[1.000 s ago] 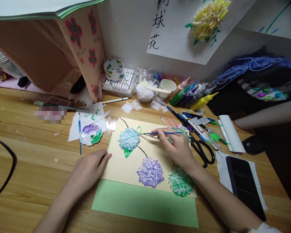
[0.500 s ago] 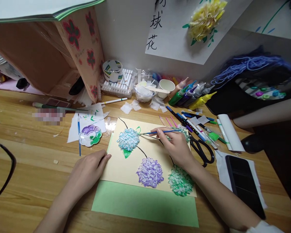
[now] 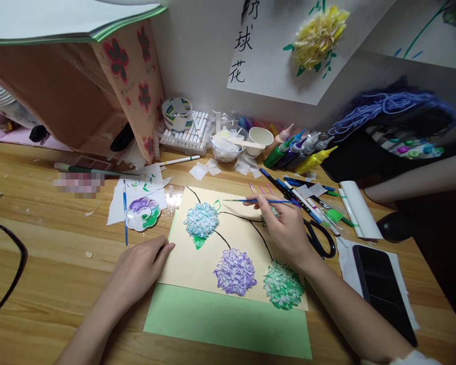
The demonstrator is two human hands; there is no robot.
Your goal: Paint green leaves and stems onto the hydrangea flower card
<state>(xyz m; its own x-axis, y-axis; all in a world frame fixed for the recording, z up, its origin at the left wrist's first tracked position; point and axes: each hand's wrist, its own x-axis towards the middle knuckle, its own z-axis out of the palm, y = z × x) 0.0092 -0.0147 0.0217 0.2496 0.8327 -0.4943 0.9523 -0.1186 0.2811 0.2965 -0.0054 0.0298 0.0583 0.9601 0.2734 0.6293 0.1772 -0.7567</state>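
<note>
My right hand (image 3: 283, 223) pinches a slim blue paintbrush (image 3: 237, 201), its tip just above a green leaf outline (image 3: 217, 205). Under it lies a cream sheet (image 3: 197, 266) with black drawn stems. On the sheet are a blue-and-white textured flower (image 3: 201, 220) with a filled green leaf (image 3: 198, 242), a purple flower (image 3: 234, 272) and a green one (image 3: 283, 285). Another green flower is mostly hidden behind my right hand. My left hand (image 3: 140, 263) rests at the sheet's left edge, fingers curled under, thumb on the paper. A green sheet (image 3: 228, 322) lies beneath.
To the left are a flower-shaped paint palette (image 3: 143, 213) and a second blue brush (image 3: 125, 213). Black-handled scissors (image 3: 322, 238), scattered pens and a black tray (image 3: 383, 291) lie right. Paint bottles (image 3: 298, 152), a paper cup (image 3: 260, 141) and a marker box (image 3: 186, 134) stand behind.
My right hand has lifted the brush slightly up and to the right, away from the stem beside the blue flower. My left hand stays in place at the sheet's edge.
</note>
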